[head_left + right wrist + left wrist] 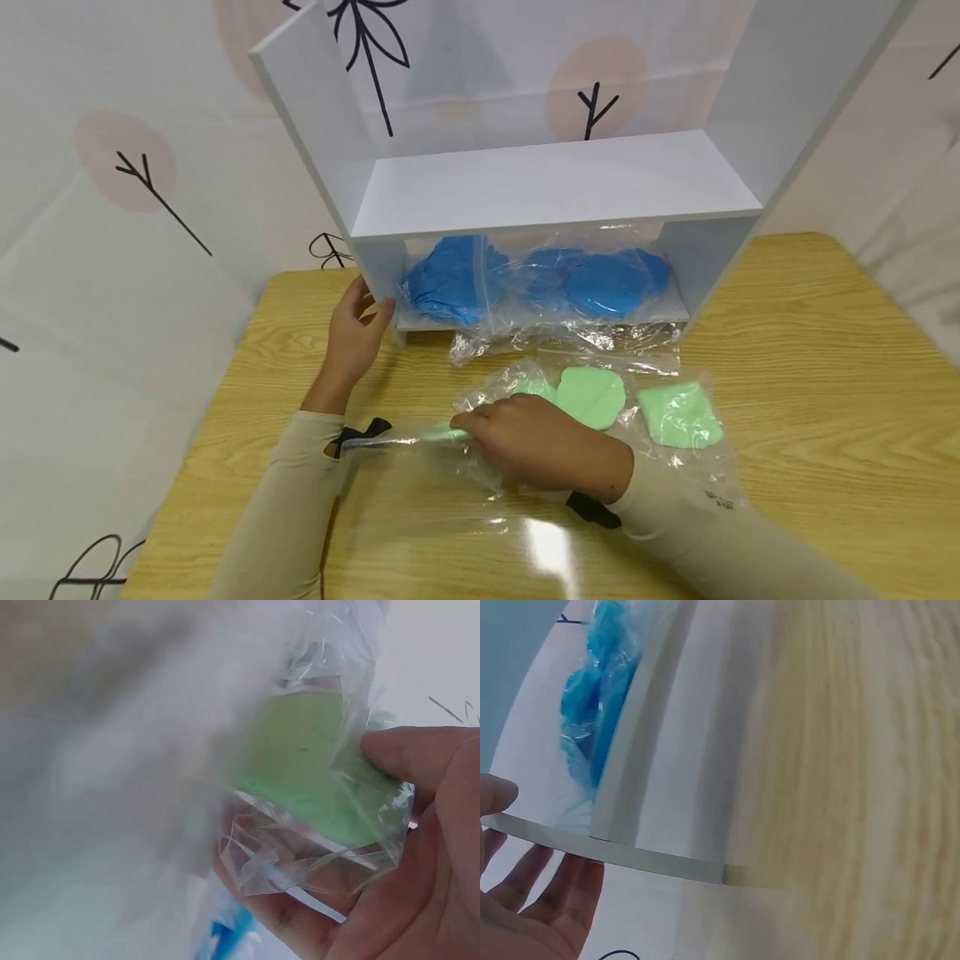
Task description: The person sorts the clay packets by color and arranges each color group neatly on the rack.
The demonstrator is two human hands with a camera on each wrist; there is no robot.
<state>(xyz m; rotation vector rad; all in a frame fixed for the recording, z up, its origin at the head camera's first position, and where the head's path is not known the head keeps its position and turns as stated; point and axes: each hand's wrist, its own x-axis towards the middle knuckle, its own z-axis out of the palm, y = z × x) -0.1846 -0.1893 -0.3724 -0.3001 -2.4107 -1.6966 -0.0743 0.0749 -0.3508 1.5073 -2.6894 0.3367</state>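
Observation:
My left hand [354, 333] grips the lower front edge of the white shelf unit's left side panel [660, 860], thumb on one face and fingers on the other. Nearer the front, my right hand [536, 442] pinches a clear plastic bag [289, 877] holding a flat, green, clay-like slab [296, 754]. The bag's clear part stretches left over the table toward the left forearm. Beyond the right hand lie more bagged green slabs, one rounded piece [592, 396] and one squarish piece [680, 414]. A smaller green piece is partly hidden by this hand.
The white shelf unit [558, 187] stands at the back of the wooden table [840, 367]. Its low compartment holds clear bags with blue lumps, one left [453, 283] and others right [607, 283]. Bag ends overhang the front edge. A patterned cloth [150, 350] hangs behind.

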